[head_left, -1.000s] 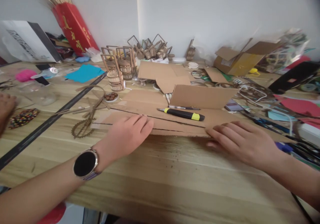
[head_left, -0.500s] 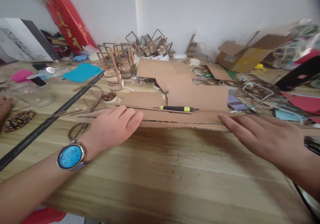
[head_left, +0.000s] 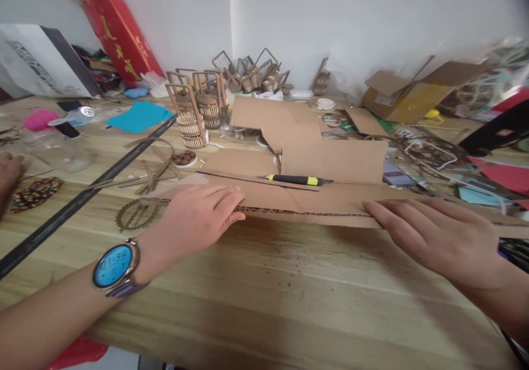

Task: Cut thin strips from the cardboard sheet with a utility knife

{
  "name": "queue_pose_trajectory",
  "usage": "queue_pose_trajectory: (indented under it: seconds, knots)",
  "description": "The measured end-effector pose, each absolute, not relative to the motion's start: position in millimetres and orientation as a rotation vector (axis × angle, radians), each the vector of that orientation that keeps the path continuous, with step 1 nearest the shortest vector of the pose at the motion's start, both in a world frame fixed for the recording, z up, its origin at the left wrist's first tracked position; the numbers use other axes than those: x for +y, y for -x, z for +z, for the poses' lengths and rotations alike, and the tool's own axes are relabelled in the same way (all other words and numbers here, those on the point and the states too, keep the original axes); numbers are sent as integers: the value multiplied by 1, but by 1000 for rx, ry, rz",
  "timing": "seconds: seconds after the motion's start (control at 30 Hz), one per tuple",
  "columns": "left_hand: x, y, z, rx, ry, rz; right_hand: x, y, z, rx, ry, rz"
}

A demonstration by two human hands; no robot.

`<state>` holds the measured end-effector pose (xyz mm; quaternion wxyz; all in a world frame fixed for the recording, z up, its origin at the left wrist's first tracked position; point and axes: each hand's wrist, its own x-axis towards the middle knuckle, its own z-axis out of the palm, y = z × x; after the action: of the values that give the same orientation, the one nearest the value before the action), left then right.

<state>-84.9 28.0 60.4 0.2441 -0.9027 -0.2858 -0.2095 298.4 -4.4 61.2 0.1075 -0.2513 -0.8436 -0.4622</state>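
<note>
A long piece of corrugated cardboard point(head_left: 339, 200) runs across the table in front of me, its cut edge towards me and folded along its length. My left hand point(head_left: 202, 215), with a watch point(head_left: 113, 266) on the wrist, grips its near edge on the left, the thumb low at the front. My right hand point(head_left: 438, 237) holds the same edge on the right, fingers on top and thumb hidden. A slim black-and-yellow pen-like tool point(head_left: 295, 180) with a pointed end lies on the cardboard between the hands, beside a narrow cardboard strip point(head_left: 289, 186).
Behind are more cardboard pieces point(head_left: 334, 160), small woven baskets point(head_left: 192, 122) and a dish of brown beads point(head_left: 184, 158). A phone point(head_left: 397, 174) and an open carton point(head_left: 400, 97) stand right. Another person's hand point(head_left: 9, 171) rests at far left, near a clear jar point(head_left: 61, 152).
The cardboard's near edge has come down and towards me with both hands, and more of its top face shows. The view has shifted slightly.
</note>
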Motion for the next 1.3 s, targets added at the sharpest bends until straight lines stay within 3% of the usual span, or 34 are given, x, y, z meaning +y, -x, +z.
queue_pose_trajectory:
  seconds: [0.2, 0.47, 1.07, 1.3]
  knots:
    - [33, 87, 54, -700, 2423, -607, -14, -285, 60, -2481, 862, -1281]
    - [31, 94, 43, -659, 2419, -561, -16, -275, 52, -2588, 1059, -805]
    - [7, 55, 34, -553, 2371, -553, -30, -260, 27, -2506, 946, -819]
    - [6, 53, 21, -427, 2376, -469, -41, -278, 16, -2633, 1021, -660]
